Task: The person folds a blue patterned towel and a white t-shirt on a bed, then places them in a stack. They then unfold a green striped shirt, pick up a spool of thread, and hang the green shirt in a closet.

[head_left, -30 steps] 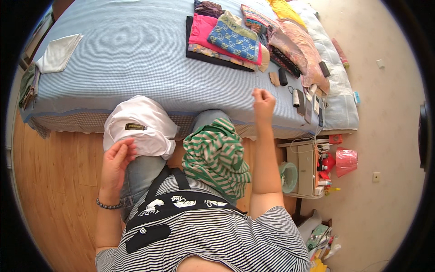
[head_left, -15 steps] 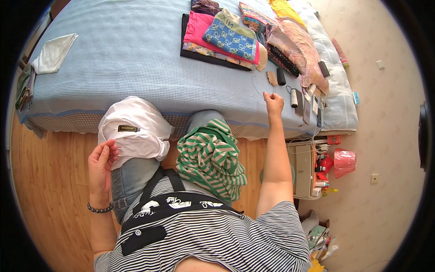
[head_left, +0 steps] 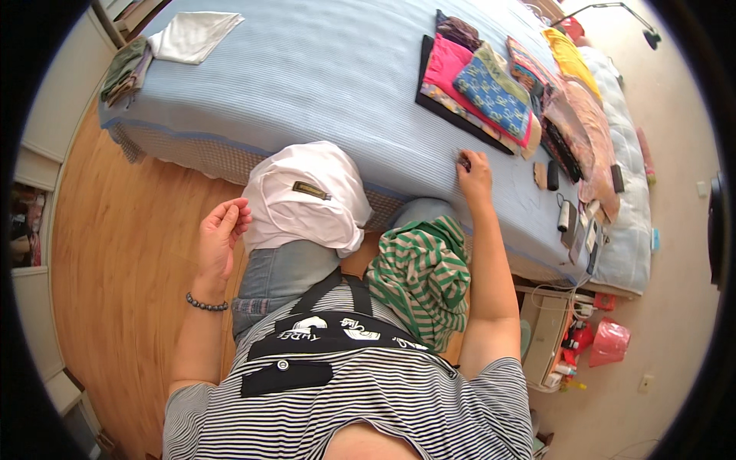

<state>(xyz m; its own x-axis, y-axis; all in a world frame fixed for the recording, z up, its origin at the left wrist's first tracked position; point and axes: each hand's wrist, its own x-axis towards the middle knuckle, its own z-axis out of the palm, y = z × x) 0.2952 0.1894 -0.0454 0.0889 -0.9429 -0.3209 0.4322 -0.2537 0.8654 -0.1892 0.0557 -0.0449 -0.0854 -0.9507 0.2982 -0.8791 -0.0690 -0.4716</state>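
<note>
A white garment (head_left: 303, 222) with a dark label (head_left: 311, 190) is bunched over my left thigh. My left hand (head_left: 222, 238) is raised beside it, thumb and fingertips pressed together; anything pinched there is too small to make out. A green-and-white striped garment (head_left: 422, 276) lies crumpled over my right thigh. Beyond it, my right hand (head_left: 475, 175) is at the near part of the bed, its fingers closed on a small dark thing (head_left: 464, 162). Its kind is hard to tell, as the fingers partly cover it.
On the blue checked bed (head_left: 322, 84), folded clothes (head_left: 491, 92) lie to the right, near a black cylinder (head_left: 553, 175) and several small items. A white cloth (head_left: 195, 37) sits far left. An open drawer (head_left: 540, 330) and pink lampshade (head_left: 610, 342) stand at right.
The whole view has swung left, so the bed's things appear further right. My right hand has moved left, away from the small items, and a dark thing now shows in its fingers.
</note>
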